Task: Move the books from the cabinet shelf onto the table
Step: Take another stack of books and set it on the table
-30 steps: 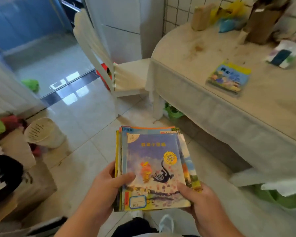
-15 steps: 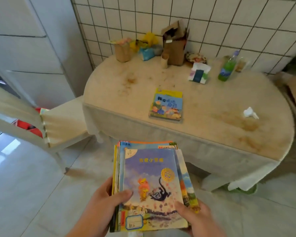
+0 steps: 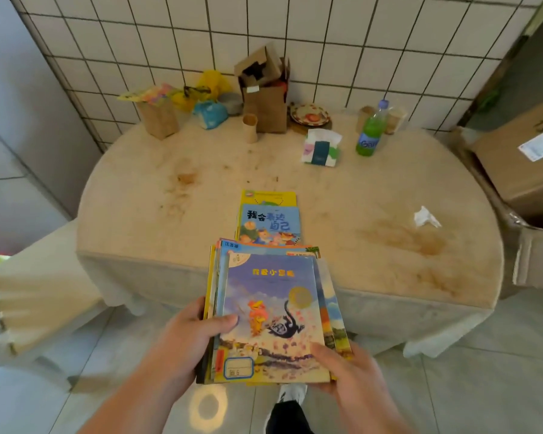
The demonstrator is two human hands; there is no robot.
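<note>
A stack of thin picture books is held flat between both hands, its far end just over the near edge of the round table. My left hand grips the stack's left side with the thumb on the top purple cover. My right hand holds the lower right corner. Two more books lie on the table just beyond the stack, a blue-covered one on top of a yellow one. The cabinet shelf is out of view.
Along the tiled wall stand cardboard boxes, a green bottle, a tissue pack and a plate. A crumpled tissue lies at right. A chair stands left of the table, a large carton at right.
The view has turned from the floor and chair toward the table and come closer. The stack in both hands now reaches the table's near edge.
</note>
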